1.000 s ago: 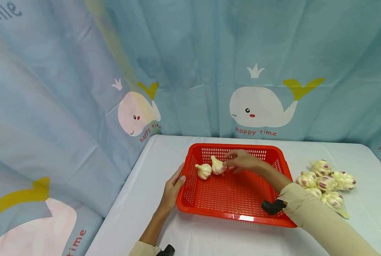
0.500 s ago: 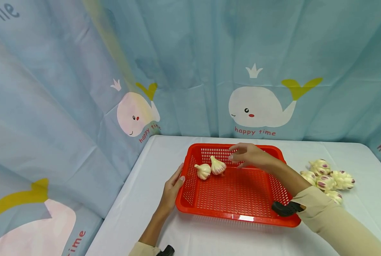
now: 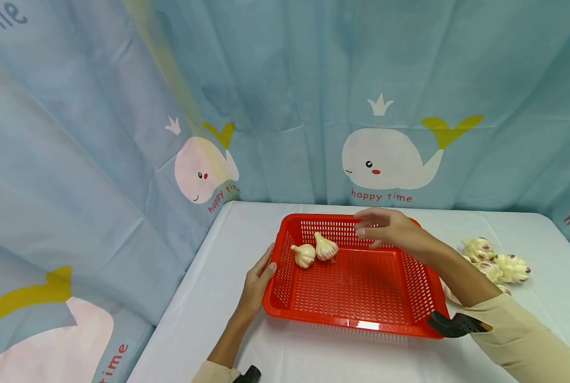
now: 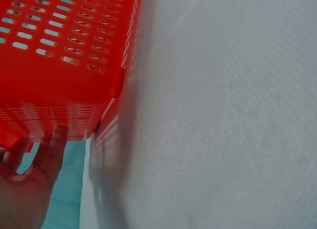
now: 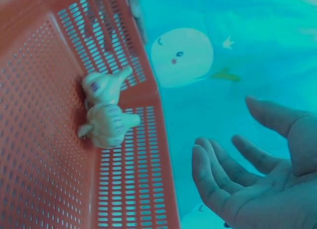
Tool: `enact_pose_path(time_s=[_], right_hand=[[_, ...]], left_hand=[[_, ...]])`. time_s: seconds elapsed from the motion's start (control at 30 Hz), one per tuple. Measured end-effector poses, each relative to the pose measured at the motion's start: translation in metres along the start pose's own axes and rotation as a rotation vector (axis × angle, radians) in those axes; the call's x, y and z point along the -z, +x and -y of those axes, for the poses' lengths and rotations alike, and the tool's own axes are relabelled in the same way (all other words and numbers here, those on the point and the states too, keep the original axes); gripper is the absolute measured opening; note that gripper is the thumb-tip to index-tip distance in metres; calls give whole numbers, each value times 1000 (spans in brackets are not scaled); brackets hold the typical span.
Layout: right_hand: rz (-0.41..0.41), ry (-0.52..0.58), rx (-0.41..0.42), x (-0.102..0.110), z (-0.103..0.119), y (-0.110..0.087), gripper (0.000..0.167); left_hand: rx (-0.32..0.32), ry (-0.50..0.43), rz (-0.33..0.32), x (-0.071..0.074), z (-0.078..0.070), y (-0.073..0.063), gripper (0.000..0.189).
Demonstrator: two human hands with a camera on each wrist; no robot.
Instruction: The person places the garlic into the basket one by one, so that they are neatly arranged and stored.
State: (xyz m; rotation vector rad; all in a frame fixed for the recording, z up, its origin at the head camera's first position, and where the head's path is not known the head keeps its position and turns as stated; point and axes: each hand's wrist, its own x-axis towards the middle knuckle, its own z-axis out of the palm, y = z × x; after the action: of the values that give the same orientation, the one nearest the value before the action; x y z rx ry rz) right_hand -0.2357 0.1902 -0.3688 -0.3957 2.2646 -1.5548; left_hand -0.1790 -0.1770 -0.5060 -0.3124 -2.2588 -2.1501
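Observation:
A red plastic basket with slotted walls stands on the white table. Two garlic bulbs lie side by side in its back left corner: a round one and one with purple streaks. My left hand holds the basket's left side, thumb at the rim and fingers against the outer wall; the left wrist view shows those fingers touching the slotted wall. Above the basket's back right part is my right hand, fingers loosely bent and apart, with nothing in it. In the right wrist view its palm faces up.
To the right of the basket lies a pile of several garlic bulbs, partly hidden by my right forearm. A blue curtain with whale prints hangs behind and to the left of the table.
My right hand has drawn away from the streaked garlic bulb, rising and moving right above the basket. The left hand stays at the basket's left side, and both bulbs rest in place.

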Motion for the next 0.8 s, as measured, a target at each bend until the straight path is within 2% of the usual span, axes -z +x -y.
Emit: enact_pose_path(time_s=[0.2, 0.4, 0.7, 0.8], right_hand=[[-51, -39, 50, 3, -4, -19, 54], [-98, -43, 31, 10, -13, -38, 52], [-139, -35, 75, 27, -33, -67, 52], [-151, -40, 67, 31, -41, -75, 52]], left_hand=[[-6, -2, 1, 0, 1, 0, 54], [-8, -5, 1, 0, 2, 1, 54], [-17, -6, 6, 0, 1, 1, 58], [-12, -8, 1, 0, 2, 1, 57]])
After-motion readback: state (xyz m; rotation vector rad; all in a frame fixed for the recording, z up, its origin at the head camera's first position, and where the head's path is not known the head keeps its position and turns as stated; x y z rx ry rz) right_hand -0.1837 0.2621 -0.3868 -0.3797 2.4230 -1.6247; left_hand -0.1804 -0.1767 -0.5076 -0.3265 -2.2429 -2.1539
